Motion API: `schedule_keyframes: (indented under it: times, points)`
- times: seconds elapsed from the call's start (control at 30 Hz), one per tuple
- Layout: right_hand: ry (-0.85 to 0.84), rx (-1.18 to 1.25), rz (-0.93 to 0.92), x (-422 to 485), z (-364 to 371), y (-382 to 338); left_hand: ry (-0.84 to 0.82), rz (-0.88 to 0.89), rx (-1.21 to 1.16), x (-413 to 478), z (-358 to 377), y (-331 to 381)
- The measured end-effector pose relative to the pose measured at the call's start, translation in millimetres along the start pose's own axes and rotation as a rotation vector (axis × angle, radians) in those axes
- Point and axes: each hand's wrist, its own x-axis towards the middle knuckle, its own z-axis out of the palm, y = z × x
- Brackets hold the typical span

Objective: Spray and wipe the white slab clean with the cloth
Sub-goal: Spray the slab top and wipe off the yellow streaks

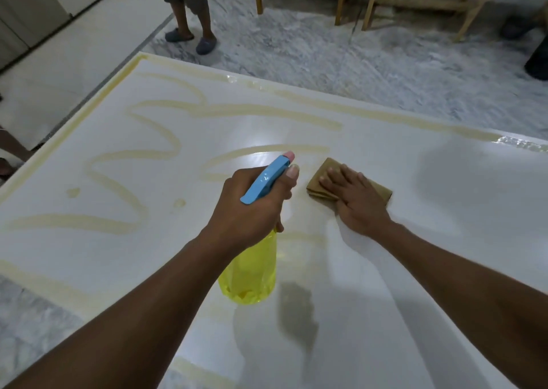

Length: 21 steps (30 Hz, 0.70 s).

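Observation:
The white slab [385, 163] fills most of the view, marked with yellowish wavy streaks on its left and far parts. My left hand [252, 208] grips a spray bottle [252, 273] with a yellow body and a blue head, its pink nozzle pointing away over the slab's middle. My right hand [355, 199] lies flat with straight fingers on a folded brown cloth [323, 175], pressing it onto the slab just right of the bottle's nozzle.
A person in grey slippers [204, 45] stands beyond the slab's far left corner. Wooden frames [370, 3] stand at the back on the grey marble floor [355, 62]. A dark object [538, 62] sits at the far right.

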Motion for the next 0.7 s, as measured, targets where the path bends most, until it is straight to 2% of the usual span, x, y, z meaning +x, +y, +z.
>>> schedule_keyframes:
  times: [0.2,0.3,0.37,0.43,0.5,0.57,0.67,0.7]
  points:
    - [0.041,-0.097,-0.092,-105.4,70.9,-104.1,0.022,0.039,-0.042,-99.9,-53.1,-19.9]
    - [0.062,-0.052,-0.164,-158.1,104.8,-161.6,0.044,0.041,-0.054,-150.7,-78.4,-34.6]
    - [0.012,0.054,-0.137,-180.6,118.2,-190.3,0.048,0.036,-0.048,-175.6,-91.5,-41.7]
    - [0.012,0.264,-0.008,-192.1,112.9,-216.1,0.045,0.021,-0.054,-199.7,-104.3,-45.6]
    - [0.019,0.627,0.192,-195.5,84.3,-237.7,0.033,0.014,-0.045,-211.2,-112.6,-45.3]
    - [-0.055,1.011,0.335,-200.5,52.9,-248.2,0.026,0.008,-0.037,-210.5,-115.7,-41.8]
    - [-0.175,1.598,0.663,-185.5,22.4,-223.7,0.023,0.006,-0.037,-187.7,-115.9,-29.3]
    - [-0.184,1.698,0.746,-176.6,11.7,-212.8,0.017,0.013,-0.037,-176.3,-114.2,-24.1]
